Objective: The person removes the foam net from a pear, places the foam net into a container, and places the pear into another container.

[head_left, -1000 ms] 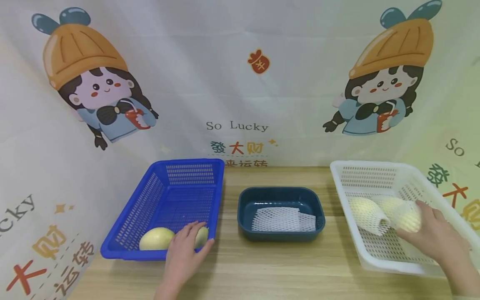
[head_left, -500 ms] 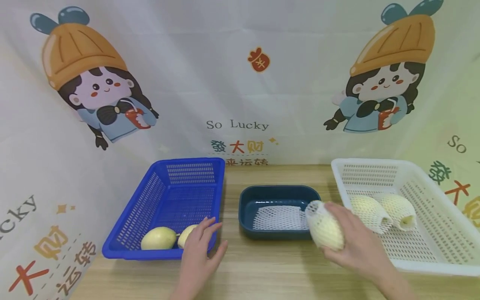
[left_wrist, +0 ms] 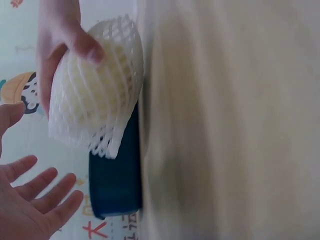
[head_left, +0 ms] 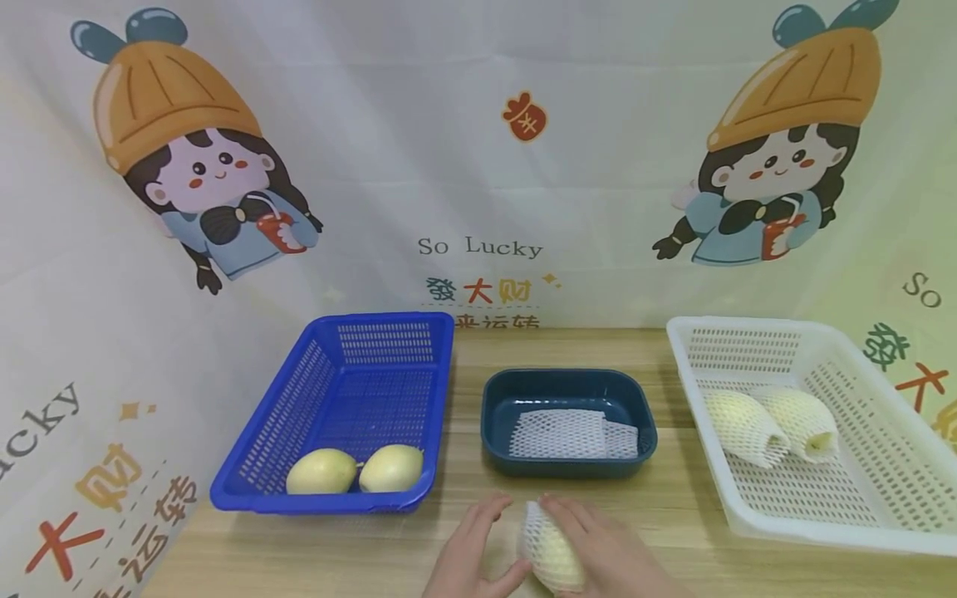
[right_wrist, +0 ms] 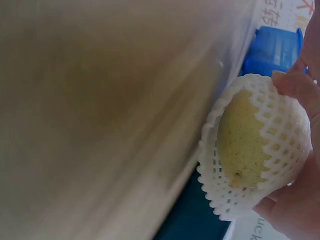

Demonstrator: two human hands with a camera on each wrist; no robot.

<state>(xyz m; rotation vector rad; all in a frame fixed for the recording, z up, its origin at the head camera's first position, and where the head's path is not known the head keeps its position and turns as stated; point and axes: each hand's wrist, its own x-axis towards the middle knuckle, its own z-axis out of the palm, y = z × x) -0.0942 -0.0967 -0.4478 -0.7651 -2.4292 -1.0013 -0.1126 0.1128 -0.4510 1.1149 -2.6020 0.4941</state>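
Right hand: you grip a netted fruit with it, thumb on one side and fingers on the other.
Left hand: its fingers are spread and hold nothing; it is just beside the netted fruit, apart from it in the left wrist view.
Held fruit: toward the middle of the near edge of your desk; speckled yellow skin shows at the net's open end.
Teal tray: midway between the desk's left and right sides, with white foam nets lying in it.
Blue basket: on your desk's left side, two bare yellow fruits at its near edge.
White basket: on the right side, two wrapped fruits side by side near its left wall.
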